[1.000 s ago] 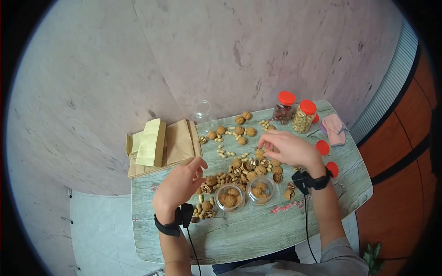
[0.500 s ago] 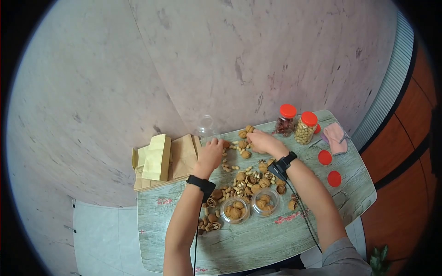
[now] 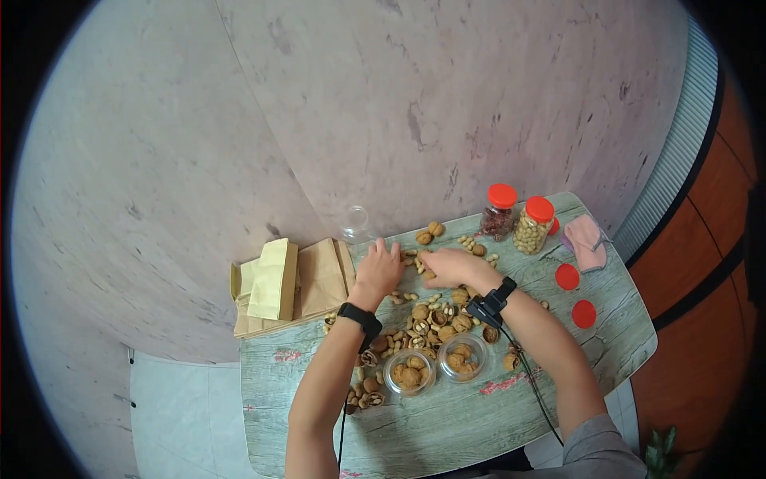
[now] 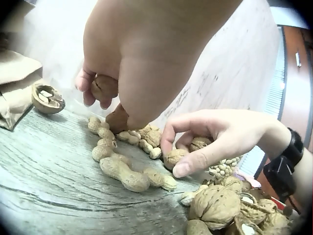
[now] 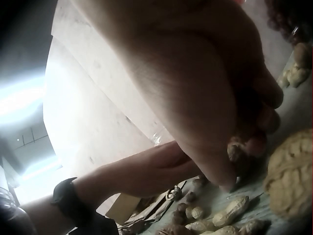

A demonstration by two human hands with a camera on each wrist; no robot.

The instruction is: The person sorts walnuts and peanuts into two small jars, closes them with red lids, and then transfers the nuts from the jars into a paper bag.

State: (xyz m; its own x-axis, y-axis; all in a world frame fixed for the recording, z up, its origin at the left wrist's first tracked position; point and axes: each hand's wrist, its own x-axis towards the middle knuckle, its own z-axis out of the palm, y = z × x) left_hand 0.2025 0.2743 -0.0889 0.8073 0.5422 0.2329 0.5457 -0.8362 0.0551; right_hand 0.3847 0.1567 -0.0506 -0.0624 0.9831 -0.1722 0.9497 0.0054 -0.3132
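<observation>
At the back of the table my left hand [image 3: 378, 271] reaches down, fingers curled round a walnut [image 4: 104, 88], with a second brown walnut [image 4: 117, 120] by its thumb in the left wrist view. Close to its right, my right hand [image 3: 451, 267] pinches a walnut [image 4: 175, 157] between thumb and fingers. Another walnut [image 4: 199, 143] shows behind that thumb, under the palm. Unshelled peanuts [image 4: 124, 175] lie in a line on the wood just in front of the hands. In the right wrist view the fingers are dark and partly hidden.
Two clear tubs [image 3: 409, 389] [image 3: 484, 371] of walnuts stand before a pile of whole and cracked nuts [image 3: 439, 319]. Paper bags [image 3: 319, 275] lie at left. Red-lidded jars [image 3: 498, 214] [image 3: 532, 231], loose red lids [image 3: 567, 277] and a pink cloth [image 3: 586, 243] are at right.
Both hands have moved to the back of the table and come close together, the left from the front left, the right from over the pile. Each now holds a walnut.
</observation>
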